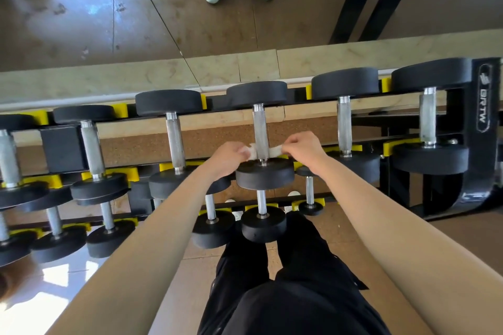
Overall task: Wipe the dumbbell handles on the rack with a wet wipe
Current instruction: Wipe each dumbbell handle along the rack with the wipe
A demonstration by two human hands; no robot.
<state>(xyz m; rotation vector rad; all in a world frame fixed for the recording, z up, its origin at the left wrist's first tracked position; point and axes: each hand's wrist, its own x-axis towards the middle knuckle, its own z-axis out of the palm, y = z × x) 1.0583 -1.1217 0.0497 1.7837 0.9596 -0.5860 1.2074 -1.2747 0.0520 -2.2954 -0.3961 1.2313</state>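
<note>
Both arms reach forward. The left hand (230,156) and right hand (300,148) flank the dumbbell handle (260,130), each pinching the wipe (275,150).

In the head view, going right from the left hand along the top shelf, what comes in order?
left hand → middle dumbbell handle → right hand → next handle → last handle → rack end plate

Wall mirror (130,24) above beige stone ledge (95,79). Brown floor (462,236); glossy pale tiles (35,307) reflect bright light.
</note>
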